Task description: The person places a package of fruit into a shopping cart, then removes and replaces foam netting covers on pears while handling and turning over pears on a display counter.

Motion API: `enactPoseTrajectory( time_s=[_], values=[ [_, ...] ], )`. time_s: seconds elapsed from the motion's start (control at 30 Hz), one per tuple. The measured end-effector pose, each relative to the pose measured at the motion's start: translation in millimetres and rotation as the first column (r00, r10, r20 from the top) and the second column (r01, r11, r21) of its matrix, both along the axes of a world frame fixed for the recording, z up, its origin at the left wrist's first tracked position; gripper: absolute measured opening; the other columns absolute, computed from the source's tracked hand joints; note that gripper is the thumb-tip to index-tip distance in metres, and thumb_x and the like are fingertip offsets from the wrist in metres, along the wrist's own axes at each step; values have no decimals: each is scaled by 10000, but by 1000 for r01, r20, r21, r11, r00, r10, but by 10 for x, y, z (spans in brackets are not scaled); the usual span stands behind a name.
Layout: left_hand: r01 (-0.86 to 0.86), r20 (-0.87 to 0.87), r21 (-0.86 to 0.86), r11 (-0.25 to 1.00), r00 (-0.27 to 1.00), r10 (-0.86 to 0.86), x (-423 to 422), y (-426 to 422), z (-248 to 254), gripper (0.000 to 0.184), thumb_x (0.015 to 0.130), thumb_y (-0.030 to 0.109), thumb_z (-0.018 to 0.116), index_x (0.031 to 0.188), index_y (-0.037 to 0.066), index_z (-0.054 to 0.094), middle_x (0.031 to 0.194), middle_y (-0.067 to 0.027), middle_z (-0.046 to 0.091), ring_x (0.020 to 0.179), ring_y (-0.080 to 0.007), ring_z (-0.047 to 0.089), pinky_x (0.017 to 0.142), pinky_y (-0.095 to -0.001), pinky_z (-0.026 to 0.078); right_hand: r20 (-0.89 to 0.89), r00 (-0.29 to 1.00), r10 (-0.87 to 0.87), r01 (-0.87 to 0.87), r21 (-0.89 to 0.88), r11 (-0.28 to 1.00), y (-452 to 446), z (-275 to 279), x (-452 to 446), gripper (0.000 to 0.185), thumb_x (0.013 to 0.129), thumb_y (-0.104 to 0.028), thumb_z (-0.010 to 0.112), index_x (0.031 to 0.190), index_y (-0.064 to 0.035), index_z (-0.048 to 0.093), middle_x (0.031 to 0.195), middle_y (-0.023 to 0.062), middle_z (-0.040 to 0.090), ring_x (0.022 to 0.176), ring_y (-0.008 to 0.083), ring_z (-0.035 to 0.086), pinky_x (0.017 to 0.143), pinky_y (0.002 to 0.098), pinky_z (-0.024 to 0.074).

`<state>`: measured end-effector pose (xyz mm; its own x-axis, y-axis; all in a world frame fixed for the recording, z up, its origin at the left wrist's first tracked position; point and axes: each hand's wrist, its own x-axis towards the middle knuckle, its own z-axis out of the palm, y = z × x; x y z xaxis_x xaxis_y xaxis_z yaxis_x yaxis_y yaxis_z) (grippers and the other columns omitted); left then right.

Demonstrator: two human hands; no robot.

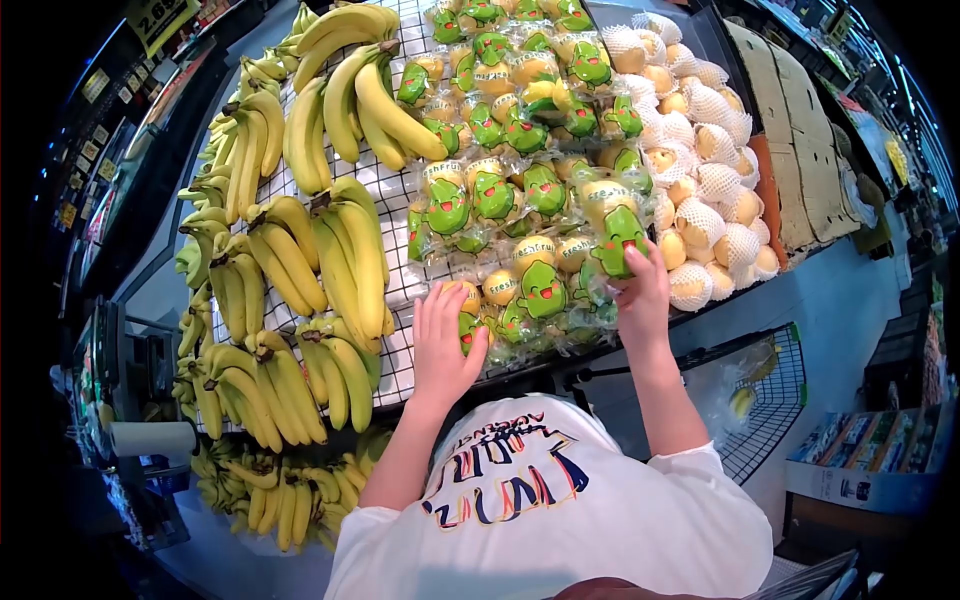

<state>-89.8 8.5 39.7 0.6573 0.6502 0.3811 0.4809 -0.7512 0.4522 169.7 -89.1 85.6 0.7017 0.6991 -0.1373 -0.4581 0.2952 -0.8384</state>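
FreshFruit packet [612,222], clear-wrapped, seemed raised over the right edge of the packet heap [543,187]. Bananas [352,270] filled the area left of that heap, their bunches spread over a wire grid [400,350], probably so that each showed well and did not press hard on its neighbour. Right of the heap sat round fruit in white foam nets [700,222], the netting presumably there to cushion the skins. At the heap's near left corner, the left hand [447,340] had its fingers extended and its thumb set apart, apparently touching the heap, perhaps for steadiness; whether it gripped anything could not be told. At the heap's near right, the right hand [645,290] pinched the FreshFruit packet by its near end, a hold that left most of the print uncovered. That packet's long axis ran between the heap's near and far sides, leaning slightly left at the far end; its printed face pointed up, with a smiling green cartoon [618,240] nearer and the lettering [606,194] farther.
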Motion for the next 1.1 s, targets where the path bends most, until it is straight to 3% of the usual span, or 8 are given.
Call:
enactPoseTrajectory(
  time_s=[0.13,0.4,0.53,0.57,0.7,0.8,0.97,1.1],
  values=[
    [-22,-2,-128,992,1000,22,-18,50,-381,779,897,273,679,1498,11,259,1541,-215,305,1473,-412,226,1183,-559,202,206,977,-53,88,-166,982,136,26,476,438,910,-266,687,1255,-47,529,972,28,644,709,93,611,685,274,552],
    [-29,-1,-134,991,1000,29,-36,106,-654,877,883,320,711,1519,28,182,1601,-200,197,1509,-410,126,1204,-515,199,344,931,125,3,-348,937,699,-45,857,395,925,-320,702,1201,-66,579,1036,68,641,786,141,650,715,281,539],
    [-31,33,-156,987,999,37,-52,104,-659,927,860,301,749,1524,43,156,1611,-188,187,1516,-403,115,1212,-504,205,986,166,15,441,-88,893,829,-283,955,401,924,-358,708,1173,-68,589,1057,103,643,940,235,652,812,339,518],
    [-30,64,-155,988,997,40,-50,99,-669,932,855,289,757,1523,42,155,1611,-192,186,1514,-406,119,1210,-505,209,991,129,33,463,-89,882,814,-304,982,397,919,-342,713,1169,-57,596,1078,120,644,1011,291,622,867,377,491],
    [-73,253,-226,971,958,131,-68,5,-756,1022,787,288,827,1502,7,152,1601,-260,142,1504,-434,132,1207,-506,215,985,170,32,431,-103,897,839,-366,1088,395,905,-297,738,1201,-64,621,1094,104,660,916,231,647,794,332,515],
    [-83,222,-289,954,963,151,-102,-19,-798,1135,756,334,853,1521,-18,93,1601,-299,88,1499,-446,134,1206,-505,209,771,604,201,183,-380,907,778,-213,955,441,860,-238,784,1232,-60,627,1132,84,673,799,141,653,692,281,523],
    [-87,79,-296,951,990,115,-134,-43,-890,1230,755,393,850,1544,-28,5,1601,-317,50,1495,-454,137,1202,-511,212,624,756,196,12,-313,950,782,-261,1168,538,851,-155,789,1341,-68,586,1125,59,669,740,93,654,620,232,504],
    [-61,83,-284,957,993,88,-146,-24,-899,1229,766,339,850,1544,-17,-32,1607,-310,0,1489,-456,155,1197,-500,233,752,631,191,96,-320,943,764,-308,1129,535,898,-261,750,1363,-70,566,1327,98,534,737,144,676,649,292,533]
  ],
)
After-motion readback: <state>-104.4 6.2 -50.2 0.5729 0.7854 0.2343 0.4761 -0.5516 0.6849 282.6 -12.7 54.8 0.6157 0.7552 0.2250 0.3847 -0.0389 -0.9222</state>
